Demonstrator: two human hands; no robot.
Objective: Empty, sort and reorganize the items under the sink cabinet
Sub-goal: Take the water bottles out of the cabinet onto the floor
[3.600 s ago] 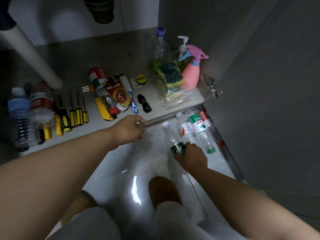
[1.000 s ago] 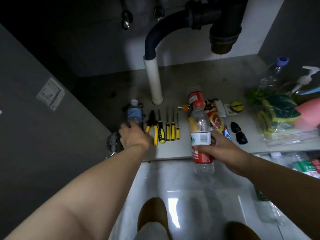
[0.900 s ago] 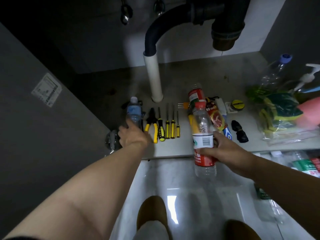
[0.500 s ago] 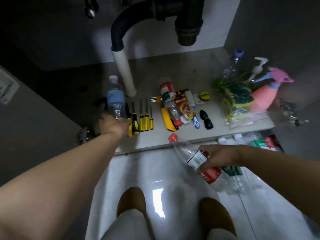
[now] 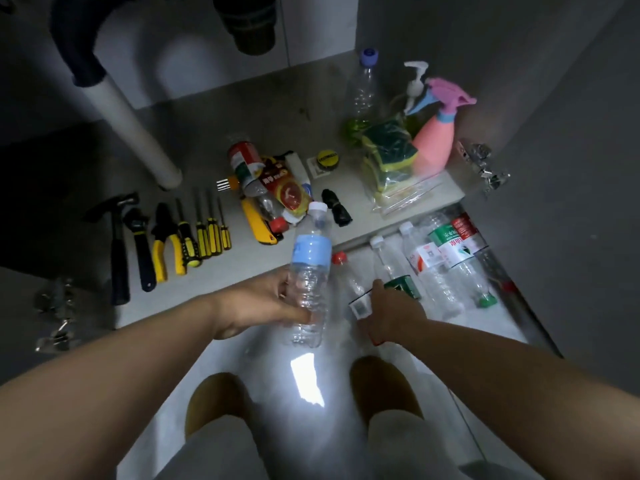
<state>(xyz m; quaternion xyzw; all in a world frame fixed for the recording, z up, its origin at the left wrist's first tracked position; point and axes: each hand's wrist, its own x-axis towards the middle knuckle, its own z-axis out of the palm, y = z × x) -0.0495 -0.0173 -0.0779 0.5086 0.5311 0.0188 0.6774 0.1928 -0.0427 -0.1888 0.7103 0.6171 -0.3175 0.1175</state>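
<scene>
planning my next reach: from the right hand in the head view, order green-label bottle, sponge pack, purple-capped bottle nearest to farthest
1. green-label bottle, on the floor beside the right hand.
2. sponge pack, right side of cabinet floor.
3. purple-capped bottle, upright at the back.

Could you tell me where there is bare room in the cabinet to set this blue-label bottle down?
The back of the cabinet floor is bare between the white pipe and the purple-capped bottle. A bare strip also runs in front of the screwdrivers. The right corner is crowded with sponges and the pink sprayer; bottles fill the tile below.
</scene>
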